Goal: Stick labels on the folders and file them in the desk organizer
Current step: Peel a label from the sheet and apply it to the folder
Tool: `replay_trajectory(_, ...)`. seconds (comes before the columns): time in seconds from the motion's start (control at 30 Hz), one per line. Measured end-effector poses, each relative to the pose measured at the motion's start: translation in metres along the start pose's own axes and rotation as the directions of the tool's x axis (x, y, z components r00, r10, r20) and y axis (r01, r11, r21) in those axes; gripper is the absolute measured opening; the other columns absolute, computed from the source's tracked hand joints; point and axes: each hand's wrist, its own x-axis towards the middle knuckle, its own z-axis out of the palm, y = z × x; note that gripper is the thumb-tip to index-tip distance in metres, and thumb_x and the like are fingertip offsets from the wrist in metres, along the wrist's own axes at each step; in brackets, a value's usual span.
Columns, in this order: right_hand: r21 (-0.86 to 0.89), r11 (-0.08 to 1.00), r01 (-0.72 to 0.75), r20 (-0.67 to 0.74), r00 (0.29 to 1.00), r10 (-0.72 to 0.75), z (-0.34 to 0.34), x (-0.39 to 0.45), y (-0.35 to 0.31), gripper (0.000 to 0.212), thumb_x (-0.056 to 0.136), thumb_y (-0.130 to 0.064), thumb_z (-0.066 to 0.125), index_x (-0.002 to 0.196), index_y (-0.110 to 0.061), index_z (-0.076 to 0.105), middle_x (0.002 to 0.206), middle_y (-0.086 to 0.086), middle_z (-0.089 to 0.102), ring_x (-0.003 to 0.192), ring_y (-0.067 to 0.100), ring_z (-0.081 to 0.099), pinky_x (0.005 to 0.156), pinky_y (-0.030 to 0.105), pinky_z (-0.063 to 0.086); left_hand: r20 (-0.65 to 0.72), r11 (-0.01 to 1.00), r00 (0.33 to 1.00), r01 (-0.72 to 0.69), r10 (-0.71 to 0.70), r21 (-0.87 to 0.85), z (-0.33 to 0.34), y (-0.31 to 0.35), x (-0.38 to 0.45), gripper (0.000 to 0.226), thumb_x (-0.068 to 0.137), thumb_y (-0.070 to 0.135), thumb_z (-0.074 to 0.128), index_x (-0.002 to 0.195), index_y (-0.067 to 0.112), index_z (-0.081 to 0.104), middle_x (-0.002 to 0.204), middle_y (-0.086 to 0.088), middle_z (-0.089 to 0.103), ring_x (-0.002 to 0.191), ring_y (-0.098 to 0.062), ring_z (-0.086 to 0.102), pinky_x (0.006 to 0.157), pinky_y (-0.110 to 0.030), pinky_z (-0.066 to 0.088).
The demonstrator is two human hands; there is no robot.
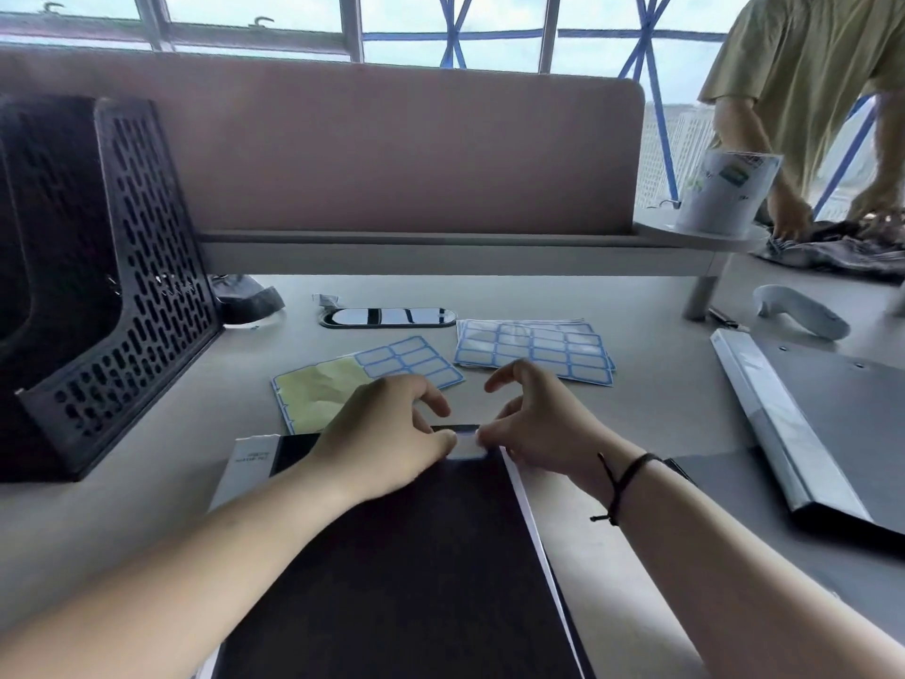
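A dark folder (401, 556) lies in front of me on the desk, its white edge along the right side. At its far right corner sits a small white label (467, 445). My left hand (387, 433) and my right hand (534, 423) meet there, and each thumb and forefinger pinches one end of the label against the folder. Beyond my hands lie a partly used label sheet (343, 389) with yellow backing showing and a stack of full blue-bordered label sheets (534, 352). The black perforated desk organizer (98, 286) stands at the left.
A grey folder (827, 433) lies at the right. A white handheld controller (803, 311) rests behind it. A desk cable port (387, 317) sits under the pink partition (392, 149). Another person (822, 90) handles cloth at the far right, beside a white container (725, 193).
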Motion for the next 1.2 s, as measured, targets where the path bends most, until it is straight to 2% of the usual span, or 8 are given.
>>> replay_trajectory(0.13,0.008,1.0,-0.006,-0.003,1.0,0.006,0.0,0.001,0.0,0.047,0.071,-0.008,0.077,0.109,-0.023,0.053,0.077,0.009,0.068,0.044,0.012,0.051,0.041,0.019,0.036,-0.035,0.999,0.999,-0.007,0.009,0.038,0.002,0.001,-0.002,0.018,0.079,0.039,0.077,0.088,0.034,0.063,0.073,0.009,0.069,0.066,-0.001,0.062,0.063,-0.025,0.05)
replay_trajectory(0.37,0.019,1.0,-0.011,0.008,1.0,0.01,0.0,0.0,0.0,0.046,0.072,-0.006,0.076,0.107,-0.022,0.051,0.075,0.009,0.065,0.039,0.01,0.047,0.04,0.02,0.034,-0.068,0.998,0.998,-0.004,0.008,0.06,0.004,0.002,-0.003,0.017,0.077,0.039,0.078,0.081,0.032,0.064,0.072,0.011,0.067,0.069,-0.003,0.062,0.069,-0.029,0.055)
replay_trajectory(0.77,0.02,0.999,-0.028,0.021,0.999,0.028,0.001,-0.001,0.0,0.045,0.073,-0.004,0.073,0.107,-0.021,0.05,0.068,0.005,0.063,0.04,0.014,0.046,0.042,0.023,0.037,-0.043,0.987,0.996,-0.073,0.079,0.142,0.002,0.001,-0.004,0.014,0.079,0.039,0.077,0.08,0.03,0.065,0.072,0.012,0.063,0.07,-0.001,0.059,0.064,-0.025,0.051)
replay_trajectory(0.9,0.022,1.0,-0.017,0.025,1.0,0.017,0.001,-0.002,-0.001,0.043,0.073,-0.003,0.073,0.106,-0.018,0.051,0.069,0.006,0.064,0.044,0.018,0.046,0.041,0.024,0.037,0.016,0.977,0.994,-0.109,0.108,0.184,-0.004,0.0,-0.002,0.007,0.083,0.034,0.073,0.087,0.029,0.071,0.077,0.013,0.064,0.075,0.0,0.058,0.064,-0.019,0.046)
replay_trajectory(1.03,0.039,0.999,-0.018,-0.002,1.0,0.018,0.001,-0.003,0.003,0.041,0.071,-0.002,0.074,0.103,-0.017,0.054,0.073,0.005,0.062,0.048,0.019,0.049,0.043,0.026,0.041,0.142,0.953,0.978,-0.182,0.151,0.241,-0.014,0.002,-0.005,0.012,0.089,0.032,0.068,0.1,0.03,0.072,0.089,0.015,0.062,0.082,-0.002,0.056,0.068,-0.015,0.04)
replay_trajectory(1.13,0.102,0.995,-0.002,-0.06,0.998,0.008,0.001,-0.006,0.008,0.029,0.077,-0.001,0.07,0.098,-0.017,0.057,0.079,0.009,0.062,0.05,0.018,0.052,0.045,0.028,0.044,0.276,0.913,0.951,-0.229,0.137,0.338,-0.023,0.006,-0.012,0.027,0.094,0.039,0.06,0.12,0.035,0.065,0.107,0.013,0.054,0.1,-0.008,0.052,0.084,-0.021,0.04)
replay_trajectory(1.2,0.108,0.994,0.012,-0.108,0.994,-0.001,0.005,-0.009,0.009,0.02,0.083,-0.005,0.064,0.094,-0.021,0.06,0.083,0.003,0.065,0.056,0.017,0.057,0.052,0.03,0.047,0.348,0.856,0.932,-0.258,0.098,0.449,-0.026,0.01,-0.021,0.042,0.096,0.051,0.051,0.136,0.037,0.052,0.126,0.009,0.046,0.118,-0.014,0.049,0.099,-0.032,0.042)
